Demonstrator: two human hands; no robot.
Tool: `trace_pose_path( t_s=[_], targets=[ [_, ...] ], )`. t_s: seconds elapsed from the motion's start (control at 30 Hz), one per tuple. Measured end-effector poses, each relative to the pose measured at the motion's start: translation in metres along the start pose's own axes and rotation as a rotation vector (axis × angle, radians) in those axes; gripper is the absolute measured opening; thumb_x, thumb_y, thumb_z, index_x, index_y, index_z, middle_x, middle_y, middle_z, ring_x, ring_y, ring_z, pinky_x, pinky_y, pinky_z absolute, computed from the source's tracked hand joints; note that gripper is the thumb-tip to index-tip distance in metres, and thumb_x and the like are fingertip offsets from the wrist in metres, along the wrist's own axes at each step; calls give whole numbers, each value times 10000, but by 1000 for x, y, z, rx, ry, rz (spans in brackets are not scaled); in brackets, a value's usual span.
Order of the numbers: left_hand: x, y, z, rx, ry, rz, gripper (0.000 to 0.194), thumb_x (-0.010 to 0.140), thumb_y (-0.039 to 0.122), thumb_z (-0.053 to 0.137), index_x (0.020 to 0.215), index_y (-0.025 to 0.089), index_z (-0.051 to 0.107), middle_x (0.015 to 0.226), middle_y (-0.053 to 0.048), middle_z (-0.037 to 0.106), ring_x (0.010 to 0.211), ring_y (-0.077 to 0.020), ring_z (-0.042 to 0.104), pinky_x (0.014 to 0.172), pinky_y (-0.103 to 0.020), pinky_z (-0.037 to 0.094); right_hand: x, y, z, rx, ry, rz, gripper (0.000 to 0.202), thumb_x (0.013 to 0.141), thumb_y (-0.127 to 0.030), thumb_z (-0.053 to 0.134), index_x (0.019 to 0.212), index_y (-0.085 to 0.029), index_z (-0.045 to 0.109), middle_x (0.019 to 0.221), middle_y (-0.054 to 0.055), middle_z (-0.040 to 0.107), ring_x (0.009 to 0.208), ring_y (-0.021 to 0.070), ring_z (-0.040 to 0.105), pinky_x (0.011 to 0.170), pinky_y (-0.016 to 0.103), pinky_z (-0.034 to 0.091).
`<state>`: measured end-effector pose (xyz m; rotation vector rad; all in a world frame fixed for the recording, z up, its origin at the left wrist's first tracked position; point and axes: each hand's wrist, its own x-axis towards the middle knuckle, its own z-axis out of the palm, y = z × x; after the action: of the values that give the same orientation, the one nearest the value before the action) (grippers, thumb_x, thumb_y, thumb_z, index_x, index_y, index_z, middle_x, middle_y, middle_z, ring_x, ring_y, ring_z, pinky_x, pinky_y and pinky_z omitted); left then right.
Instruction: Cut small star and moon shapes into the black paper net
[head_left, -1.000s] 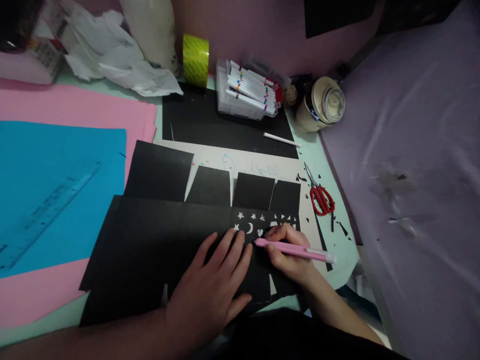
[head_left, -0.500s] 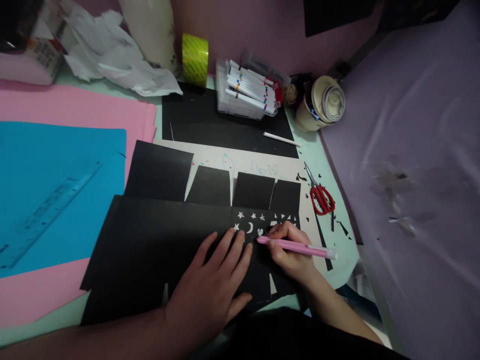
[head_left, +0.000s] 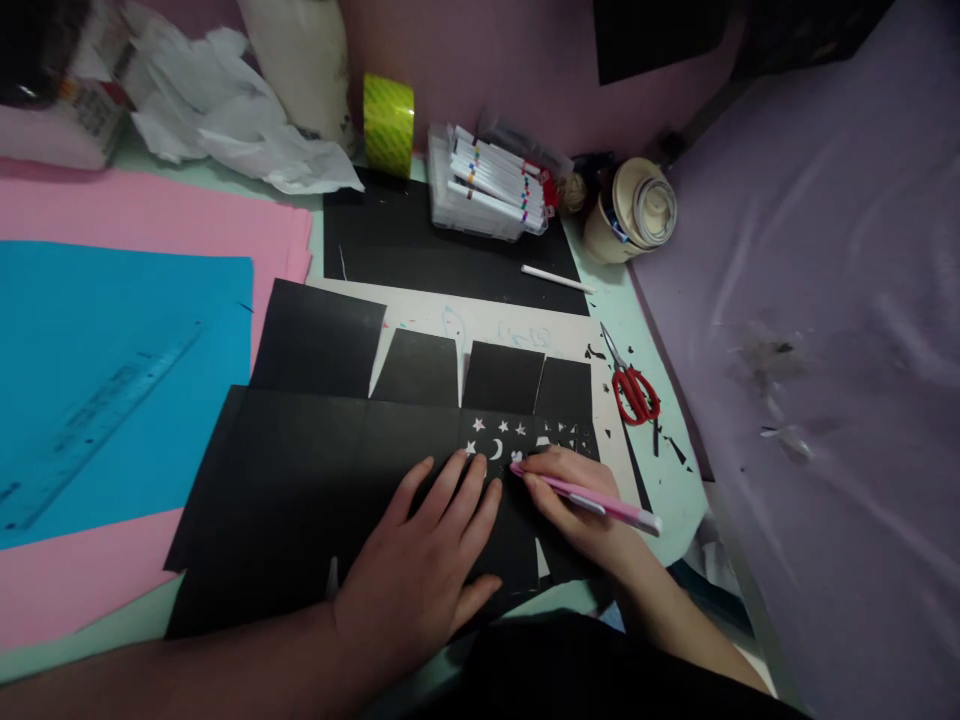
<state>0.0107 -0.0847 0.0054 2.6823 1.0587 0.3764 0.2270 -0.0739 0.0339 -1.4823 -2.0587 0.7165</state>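
My left hand (head_left: 424, 560) lies flat with fingers spread on a large black paper (head_left: 300, 480). The paper has flaps along its far edge and small cut-out stars, a moon (head_left: 496, 449) and other shapes near its right end. My right hand (head_left: 577, 500) grips a pink pen-shaped tool (head_left: 592, 498), its tip on the black paper beside a small heart-like cut-out (head_left: 516, 456). The tip itself is too small to make out.
Red-handled scissors (head_left: 635, 392) lie at the right among black scraps. Behind are a white pen (head_left: 556, 279), a box of markers (head_left: 491, 185), yellow tape (head_left: 388, 125) and a cup (head_left: 630, 215). A ruler (head_left: 105, 425) rests on blue paper (head_left: 180, 320) at the left.
The pink tool has tilted, its back end lower, and its tip has shifted slightly up toward the heart-like cut-out. My left hand is in nearly the same place.
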Motion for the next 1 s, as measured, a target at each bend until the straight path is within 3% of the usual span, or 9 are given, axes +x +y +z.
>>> trace_pose_path(
  t_s=[0.23, 0.47, 1.0],
  targets=[
    [-3, 0, 1, -6, 9, 2, 691, 861, 619, 522, 1378, 162, 509, 1484, -136, 453, 1388, -300, 318, 1142, -492, 155, -11, -9, 18, -12, 210, 149, 43, 858, -191, 632, 821, -201, 610, 755, 1, 695, 631, 117, 651, 588, 214, 493],
    [-2, 0, 1, 0, 15, 11, 715, 845, 614, 550, 1383, 146, 495, 1478, -135, 459, 1381, -298, 325, 1141, -487, 164, -12, -26, 43, -52, 389, 330, 118, 855, -188, 557, 740, -208, 543, 575, -55, 556, 463, 87, 498, 476, 206, 396],
    [-2, 0, -1, -23, -33, -2, 700, 856, 615, 534, 1382, 156, 492, 1491, -130, 445, 1395, -298, 310, 1146, -486, 136, -16, -25, 50, 6, 377, 395, 138, 857, -175, 514, 732, -226, 481, 567, -55, 526, 468, 105, 476, 480, 229, 373]
  ],
)
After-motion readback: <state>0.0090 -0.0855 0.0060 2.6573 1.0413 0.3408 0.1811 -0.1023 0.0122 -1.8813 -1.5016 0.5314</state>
